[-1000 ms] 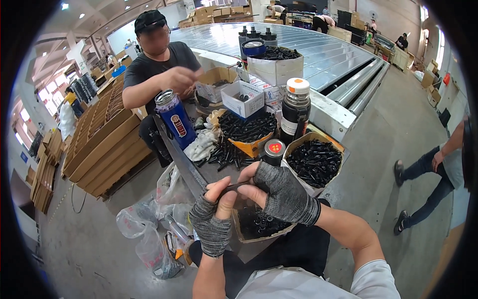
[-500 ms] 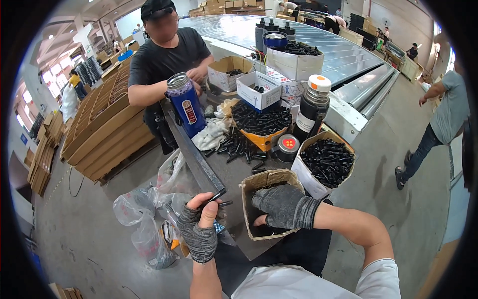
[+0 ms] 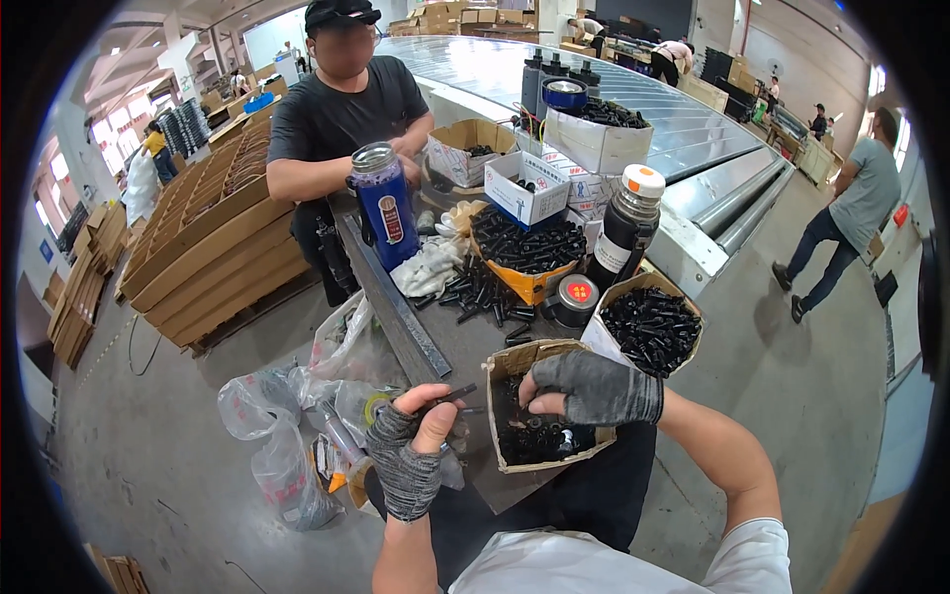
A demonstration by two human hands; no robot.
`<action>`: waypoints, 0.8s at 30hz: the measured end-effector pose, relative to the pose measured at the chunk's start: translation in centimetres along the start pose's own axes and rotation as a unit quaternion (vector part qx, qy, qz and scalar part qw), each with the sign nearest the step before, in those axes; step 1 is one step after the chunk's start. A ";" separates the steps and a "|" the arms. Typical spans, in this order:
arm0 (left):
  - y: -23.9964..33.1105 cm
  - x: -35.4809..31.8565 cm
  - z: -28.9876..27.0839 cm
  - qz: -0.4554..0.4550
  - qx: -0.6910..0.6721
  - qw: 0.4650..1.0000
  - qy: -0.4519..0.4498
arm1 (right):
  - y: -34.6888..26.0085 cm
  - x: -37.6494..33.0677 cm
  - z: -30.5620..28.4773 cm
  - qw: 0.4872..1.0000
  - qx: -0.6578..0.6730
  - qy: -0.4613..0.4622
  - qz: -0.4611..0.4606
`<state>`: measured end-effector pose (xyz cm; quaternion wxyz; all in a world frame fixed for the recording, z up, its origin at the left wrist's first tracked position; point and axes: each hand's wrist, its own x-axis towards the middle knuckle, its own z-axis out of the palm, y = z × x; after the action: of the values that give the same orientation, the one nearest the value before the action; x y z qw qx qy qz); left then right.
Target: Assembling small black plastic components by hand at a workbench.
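Observation:
My left hand (image 3: 414,445), in a grey fingerless glove, pinches a thin black bolt (image 3: 450,398) near the table's front edge. My right hand (image 3: 591,388), also gloved, reaches fingers-down into a small cardboard box (image 3: 507,363) of black screws and small parts (image 3: 539,441) right in front of me. Whether its fingers hold a part is hidden. A second open box of black bolts (image 3: 650,327) sits just behind my right hand.
A person in a black shirt (image 3: 336,114) stands across the dark table (image 3: 435,342). On the table stand a blue flask (image 3: 387,213), a black bottle with an orange-and-white cap (image 3: 625,230), an orange tray of bolts (image 3: 529,246) and white boxes. Plastic bags (image 3: 287,436) lie on the floor at left. Another person (image 3: 841,223) walks at right.
My hands have separated and dropped from in front of me. The right hand went down into the near box; the left keeps the bolt. The view tilted downward.

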<state>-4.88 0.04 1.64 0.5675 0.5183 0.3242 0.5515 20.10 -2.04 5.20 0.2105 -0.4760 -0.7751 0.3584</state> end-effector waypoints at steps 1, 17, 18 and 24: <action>0.0 -0.1 0.1 -0.001 0.012 1.000 -0.004 | 0.7 -0.2 -0.1 0.999 0.035 0.011 -0.001; -0.2 0.7 3.7 0.024 0.045 0.998 -0.040 | -0.6 -2.2 -0.4 0.857 0.501 0.033 0.116; -0.4 0.7 3.7 0.026 0.041 0.998 -0.038 | -0.7 -2.1 -0.4 0.833 0.541 0.017 0.116; -0.6 1.0 3.7 0.028 0.059 0.997 -0.035 | -0.1 -1.7 -0.3 0.809 0.573 0.032 0.125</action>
<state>-1.04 0.22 2.22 0.5313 0.5788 0.3218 0.5284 21.03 -3.50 5.46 0.4234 -0.3731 -0.3549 0.7454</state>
